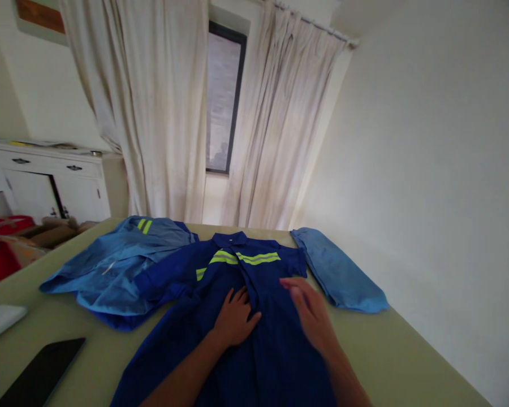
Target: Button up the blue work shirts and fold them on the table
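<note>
Left hand [234,319] flat, fingers spread, on dark blue shirt [246,316] mid-table; right hand [311,316] open, blurred, on it too. Risk: palms drag the cloth — placket bunches. Phone [40,373] near left edge, lighter shirt [114,265] underneath, sleeve [339,271] right — all crowd the table [407,362].

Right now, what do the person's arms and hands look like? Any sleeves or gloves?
Both are bare: no gloves and no sleeves showing on either forearm. The left hand and right hand show no rings, watch or bracelet that I can make out, though the right one is blurred.
</note>
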Available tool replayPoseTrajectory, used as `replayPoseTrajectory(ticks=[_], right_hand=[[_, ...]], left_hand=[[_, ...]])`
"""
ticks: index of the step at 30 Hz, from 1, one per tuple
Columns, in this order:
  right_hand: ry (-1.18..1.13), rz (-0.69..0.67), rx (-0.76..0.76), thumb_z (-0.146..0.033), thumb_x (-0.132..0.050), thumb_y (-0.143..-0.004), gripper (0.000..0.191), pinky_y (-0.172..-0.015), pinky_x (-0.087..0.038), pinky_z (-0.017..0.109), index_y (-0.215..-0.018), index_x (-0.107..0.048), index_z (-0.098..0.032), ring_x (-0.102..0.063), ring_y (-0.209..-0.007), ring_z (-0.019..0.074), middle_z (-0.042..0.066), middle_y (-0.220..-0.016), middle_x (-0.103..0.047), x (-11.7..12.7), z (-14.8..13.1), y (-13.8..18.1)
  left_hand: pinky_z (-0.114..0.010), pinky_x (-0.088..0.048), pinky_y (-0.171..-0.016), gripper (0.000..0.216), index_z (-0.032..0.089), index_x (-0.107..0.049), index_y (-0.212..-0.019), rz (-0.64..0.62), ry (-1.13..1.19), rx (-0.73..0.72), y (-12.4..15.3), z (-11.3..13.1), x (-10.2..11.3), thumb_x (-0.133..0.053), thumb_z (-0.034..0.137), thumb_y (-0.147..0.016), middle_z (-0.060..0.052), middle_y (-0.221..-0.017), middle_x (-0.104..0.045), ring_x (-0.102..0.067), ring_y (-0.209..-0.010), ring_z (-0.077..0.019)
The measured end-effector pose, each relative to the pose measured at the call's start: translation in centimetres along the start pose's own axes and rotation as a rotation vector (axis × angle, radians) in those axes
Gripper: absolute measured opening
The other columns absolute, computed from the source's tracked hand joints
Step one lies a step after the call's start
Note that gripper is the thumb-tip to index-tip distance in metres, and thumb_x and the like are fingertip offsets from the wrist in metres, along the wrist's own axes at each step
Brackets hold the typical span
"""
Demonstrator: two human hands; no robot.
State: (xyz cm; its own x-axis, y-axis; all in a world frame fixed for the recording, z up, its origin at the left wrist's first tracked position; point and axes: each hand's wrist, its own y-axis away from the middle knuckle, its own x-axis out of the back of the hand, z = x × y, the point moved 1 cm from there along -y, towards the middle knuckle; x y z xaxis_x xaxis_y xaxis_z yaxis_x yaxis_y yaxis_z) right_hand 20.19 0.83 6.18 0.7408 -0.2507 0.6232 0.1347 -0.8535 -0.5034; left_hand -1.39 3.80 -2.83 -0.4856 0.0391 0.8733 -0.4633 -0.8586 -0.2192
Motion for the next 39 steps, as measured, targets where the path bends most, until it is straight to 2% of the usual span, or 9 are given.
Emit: replayPoseTrajectory(ticks=[5, 8, 18, 22, 25, 27, 29, 34, 39], right_hand=[[0.047, -0.316, -0.061, -0.053, -0.051, -0.105, 0.053, -0.120, -0.043, 0.047, -0.148, -0.058, -0.023, -0.055, -0.141, 0.0283, 0.011, -0.151, -0.059, -7.1, 2.6, 1.8], [0.173, -0.384, -0.015, -0.054, -0.055, -0.102, 0.065, -0.124, -0.036, 0.049, -0.158, -0.048, -0.022, -0.045, -0.150, 0.0296, 0.012, -0.162, -0.048, -9.4, 4.0, 1.3], [0.290, -0.309, -0.054, -0.049, -0.053, -0.103, 0.066, -0.124, -0.035, 0.046, -0.158, -0.046, -0.014, -0.046, -0.149, 0.0289, 0.016, -0.160, -0.049, -11.3, 6.2, -3.6], [0.315, -0.317, -0.076, -0.047, -0.051, -0.104, 0.064, -0.124, -0.035, 0.046, -0.159, -0.046, -0.016, -0.045, -0.150, 0.0282, 0.015, -0.162, -0.047, -10.8, 6.0, -3.0], [0.339, -0.332, -0.071, -0.046, -0.051, -0.103, 0.063, -0.124, -0.035, 0.048, -0.160, -0.045, -0.019, -0.042, -0.151, 0.0290, 0.013, -0.164, -0.045, -9.5, 5.6, -0.4], [0.354, -0.332, -0.072, -0.047, -0.051, -0.104, 0.063, -0.125, -0.034, 0.050, -0.161, -0.043, -0.022, -0.040, -0.153, 0.0304, 0.012, -0.165, -0.043, -8.5, 5.2, 1.9], [0.354, -0.330, -0.074, -0.050, -0.049, -0.105, 0.064, -0.125, -0.033, 0.052, -0.163, -0.040, -0.026, -0.039, -0.154, 0.0317, 0.010, -0.166, -0.040, -7.5, 4.8, 4.2], [0.336, -0.365, -0.085, -0.052, -0.048, -0.105, 0.064, -0.126, -0.032, 0.053, -0.165, -0.037, -0.030, -0.036, -0.155, 0.0320, 0.007, -0.169, -0.036, -5.9, 3.4, 7.1], [0.333, -0.402, -0.127, -0.048, -0.053, -0.103, 0.064, -0.127, -0.031, 0.052, -0.163, -0.041, -0.028, -0.035, -0.155, 0.0324, 0.008, -0.168, -0.036, -5.7, 3.2, 6.5]], left_hand=[[-0.060, -0.021, -0.127, 0.044, 0.025, -0.071, -0.130, 0.002, -0.026, -0.039, -1.5, -1.6, 0.1, -0.035, 0.039, -0.108, -0.011, -0.151, -0.060, -0.042, -0.150, -0.0297], [-0.057, -0.023, -0.127, 0.038, 0.022, -0.075, -0.115, -0.029, -0.037, -0.047, -3.0, -2.9, 0.4, -0.039, 0.031, -0.106, -0.011, -0.148, -0.063, -0.045, -0.148, -0.0275], [-0.054, -0.029, -0.125, 0.039, 0.022, -0.071, -0.119, -0.021, -0.031, -0.061, -8.3, -5.4, 1.5, -0.042, 0.013, -0.094, -0.011, -0.144, -0.065, -0.052, -0.142, -0.0274], [-0.059, -0.027, -0.125, 0.051, 0.018, -0.059, -0.142, -0.004, -0.119, -0.036, -7.2, -4.0, 0.2, -0.039, 0.012, -0.096, -0.017, -0.155, -0.054, -0.046, -0.147, -0.0322], [-0.060, -0.031, -0.122, 0.054, 0.018, -0.054, -0.149, -0.141, -0.096, -0.081, -4.7, -2.2, 0.2, -0.043, 0.017, -0.096, -0.018, -0.160, -0.050, -0.045, -0.148, -0.0347], [-0.050, -0.040, -0.118, 0.048, 0.023, -0.059, -0.145, -0.237, -0.006, -0.154, -3.0, -1.6, 2.2, -0.044, 0.027, -0.100, -0.012, -0.152, -0.059, -0.055, -0.140, -0.0302], [-0.041, -0.043, -0.114, 0.042, 0.029, -0.065, -0.138, -0.177, 0.028, -0.144, -1.5, -2.5, 6.1, -0.042, 0.038, -0.103, -0.004, -0.140, -0.069, -0.062, -0.130, -0.0246], [-0.052, -0.046, -0.102, 0.050, 0.012, -0.068, -0.124, 0.206, -0.554, 0.536, 1.6, -10.4, 17.0, -0.043, 0.049, -0.101, -0.018, -0.126, -0.069, -0.058, -0.122, -0.0378], [-0.049, -0.043, -0.101, 0.044, 0.017, -0.068, -0.119, -0.023, -0.567, 0.601, 1.2, -14.0, 18.8, -0.028, 0.031, -0.107, -0.003, -0.110, -0.073, -0.064, -0.106, -0.0234]])
